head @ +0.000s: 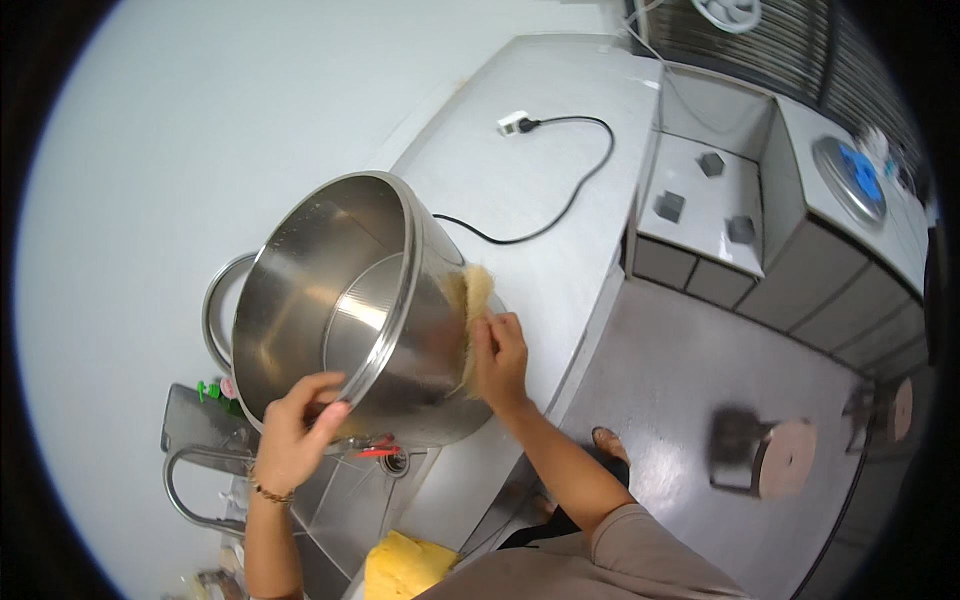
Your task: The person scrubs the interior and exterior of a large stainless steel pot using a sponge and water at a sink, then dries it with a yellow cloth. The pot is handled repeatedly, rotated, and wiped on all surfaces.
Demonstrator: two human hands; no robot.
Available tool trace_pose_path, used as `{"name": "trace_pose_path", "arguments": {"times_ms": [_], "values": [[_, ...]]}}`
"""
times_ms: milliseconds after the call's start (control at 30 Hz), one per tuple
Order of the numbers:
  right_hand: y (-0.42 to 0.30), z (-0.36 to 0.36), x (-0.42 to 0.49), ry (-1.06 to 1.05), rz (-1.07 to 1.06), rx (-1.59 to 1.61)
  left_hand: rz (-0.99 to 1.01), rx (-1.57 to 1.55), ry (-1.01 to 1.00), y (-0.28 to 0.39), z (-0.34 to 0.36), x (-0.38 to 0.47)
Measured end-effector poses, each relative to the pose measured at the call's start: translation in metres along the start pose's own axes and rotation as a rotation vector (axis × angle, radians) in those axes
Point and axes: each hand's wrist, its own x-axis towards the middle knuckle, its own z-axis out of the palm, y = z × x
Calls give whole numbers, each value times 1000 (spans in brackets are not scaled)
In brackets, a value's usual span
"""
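Note:
A large stainless steel pot (431, 300) stands tilted on the pale counter, its open mouth facing up and to the left. A tan fibrous scouring pad (477, 296) lies against the pot's outer wall, gripped by my right hand (501, 360). At the near part of the rim is my left hand (304, 420), fingers over the edge inside and thumb outside. A bracelet circles my left wrist. Curved metal handles show at the pot's left side and below it. The pot's underside is hidden.
A black cable with a plug (529, 124) in a white socket lies behind the pot. Below are a sink (337, 502) with a drain and a yellow cloth (409, 566). A stool (787, 459) stands on the floor at right, near a counter bearing a metal lid (831, 176).

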Motion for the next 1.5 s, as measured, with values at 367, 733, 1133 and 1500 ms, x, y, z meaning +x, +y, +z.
{"name": "trace_pose_path", "arguments": {"times_ms": [367,733,1133,1500], "values": [[109,-49,169,-554,149,-352,-55,585,111,68,58,48],[-107,7,187,-663,-761,81,-353,-45,-1105,-25,-25,43],[-127,34,143,-805,-1045,86,-646,-1347,-908,-4,41,96],[-118,29,143,-798,-1053,74,-338,-441,-870,6,7,97]]}}
